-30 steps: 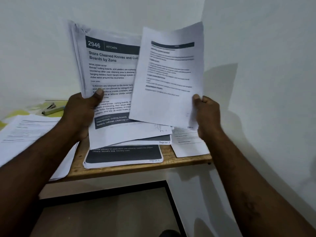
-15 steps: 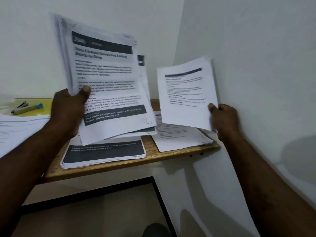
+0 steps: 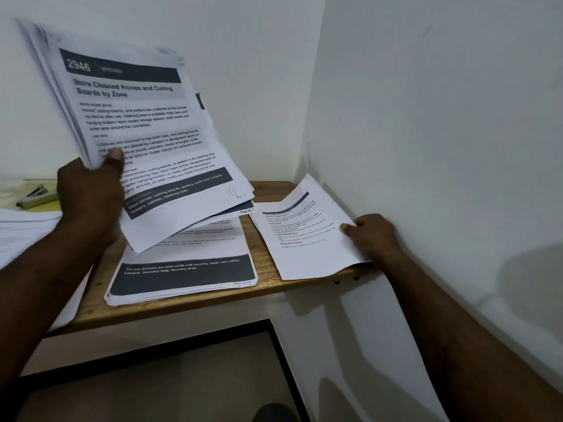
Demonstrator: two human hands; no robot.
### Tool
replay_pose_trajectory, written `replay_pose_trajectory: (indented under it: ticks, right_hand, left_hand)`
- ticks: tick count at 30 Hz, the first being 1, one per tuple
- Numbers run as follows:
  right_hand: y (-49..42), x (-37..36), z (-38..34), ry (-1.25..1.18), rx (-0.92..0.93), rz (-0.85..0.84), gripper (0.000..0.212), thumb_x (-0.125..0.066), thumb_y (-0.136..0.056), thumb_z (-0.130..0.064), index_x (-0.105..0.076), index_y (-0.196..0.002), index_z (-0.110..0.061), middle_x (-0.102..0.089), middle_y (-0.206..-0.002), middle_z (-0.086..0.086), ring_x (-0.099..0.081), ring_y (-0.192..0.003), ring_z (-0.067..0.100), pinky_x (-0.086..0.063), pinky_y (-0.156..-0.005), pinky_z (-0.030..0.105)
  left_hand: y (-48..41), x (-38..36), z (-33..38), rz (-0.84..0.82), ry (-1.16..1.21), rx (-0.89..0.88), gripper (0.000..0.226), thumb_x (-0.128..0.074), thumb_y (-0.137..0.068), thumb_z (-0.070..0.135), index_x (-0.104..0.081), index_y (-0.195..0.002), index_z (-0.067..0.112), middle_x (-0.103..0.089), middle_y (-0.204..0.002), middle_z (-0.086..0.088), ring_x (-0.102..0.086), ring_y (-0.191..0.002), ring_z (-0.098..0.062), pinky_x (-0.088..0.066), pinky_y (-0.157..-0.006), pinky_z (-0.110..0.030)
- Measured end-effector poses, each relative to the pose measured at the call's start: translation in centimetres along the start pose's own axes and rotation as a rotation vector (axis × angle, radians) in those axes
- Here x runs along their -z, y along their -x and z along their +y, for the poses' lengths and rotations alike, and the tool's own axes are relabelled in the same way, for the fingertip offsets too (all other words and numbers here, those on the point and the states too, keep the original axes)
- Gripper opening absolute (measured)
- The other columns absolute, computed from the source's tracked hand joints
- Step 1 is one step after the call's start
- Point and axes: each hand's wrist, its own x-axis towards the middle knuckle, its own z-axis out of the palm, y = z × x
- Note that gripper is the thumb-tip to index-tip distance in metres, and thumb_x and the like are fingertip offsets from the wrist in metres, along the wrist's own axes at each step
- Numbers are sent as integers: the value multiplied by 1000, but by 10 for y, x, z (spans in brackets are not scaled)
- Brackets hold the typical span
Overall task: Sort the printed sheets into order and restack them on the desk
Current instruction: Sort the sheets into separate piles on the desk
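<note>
The left hand (image 3: 91, 191) grips a thick, fanned bundle of white printed sheets (image 3: 137, 111) by its lower left corner, thumb pressed on the front page and fingers hidden behind. It holds the bundle raised and tilted back, clear of the brown wooden table (image 3: 213, 303). I judge it is held this way so that the top page, headed 2946, and the handwritten page marks at the sheets' lower right corners can be read while the other hand works. The right hand (image 3: 373, 236) pinches the near right edge of a single white printed sheet with a dark heading bar (image 3: 304, 239), thumb on top and fingers curled beneath. The sheet lies on the table's corner just left of this hand, its far end curling up against the white wall (image 3: 426, 132). It seems to lie on another sheet or two, whose edges show at its left side, though this is hard to tell. Probably this corner serves as one sorted pile. Between the two hands, below the raised bundle, a flat stack of white sheets with a dark footer band (image 3: 182, 275) rests on the table, likely a second pile. Left of the left hand lie more loose white sheets (image 3: 21, 229), and beyond them a grey stapler (image 3: 35, 196), out of the way.
</note>
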Motion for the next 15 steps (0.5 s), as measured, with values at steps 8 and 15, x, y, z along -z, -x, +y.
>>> replay_pose_trajectory:
  ticks: [8,15]
  right_hand:
    - [-4,-13,-2,93,3,39,41,-77,-89,-39,-60,-66,-9,-61,-64,3,-56,-60,18,-35,-49,27]
    - [-1,-10,-7,174,36,136,38,-75,-90,-48,-72,-104,-13,-74,-101,6,-69,-97,30,-55,-79,35]
  left_hand:
    - [9,-4,6,-47,-46,4,45,-79,-75,61,-78,-105,27,-80,-106,3,-77,-98,-22,-61,-93,-55]
    - [19,-7,11,-86,-28,19,48,-80,-83,58,-75,-113,21,-77,-111,3,-76,-97,-22,-60,-94,-50]
